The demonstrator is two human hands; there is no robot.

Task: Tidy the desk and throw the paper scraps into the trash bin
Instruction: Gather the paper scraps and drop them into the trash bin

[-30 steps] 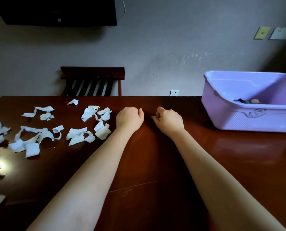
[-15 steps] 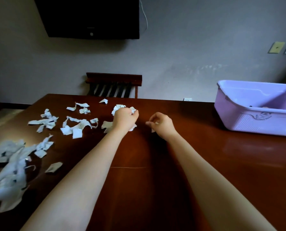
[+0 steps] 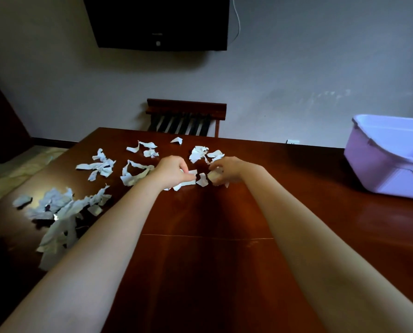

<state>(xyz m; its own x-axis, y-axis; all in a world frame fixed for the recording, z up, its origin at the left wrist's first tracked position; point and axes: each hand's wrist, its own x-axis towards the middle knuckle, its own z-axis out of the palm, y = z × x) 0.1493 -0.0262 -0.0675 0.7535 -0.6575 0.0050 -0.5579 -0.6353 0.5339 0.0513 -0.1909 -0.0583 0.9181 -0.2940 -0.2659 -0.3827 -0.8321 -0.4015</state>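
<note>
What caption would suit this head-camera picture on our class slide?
Left hand and right hand pinch paper scraps on a wooden desk; a purple bin stands to the right.

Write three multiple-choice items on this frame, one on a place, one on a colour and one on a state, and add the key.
1. Where does the lavender plastic bin stand? A on a stool; B on the desk, at its right side; C on a shelf.
2. What colour are the paper scraps? A yellow; B black; C white.
3. What is the left hand doing? A gripping paper scraps; B lying flat, empty; C reaching into the bin.
Key: 1 B, it rests on the desk top at the right; 2 C, they show white against the dark wood; 3 A, its fingers curl round scraps.
</note>
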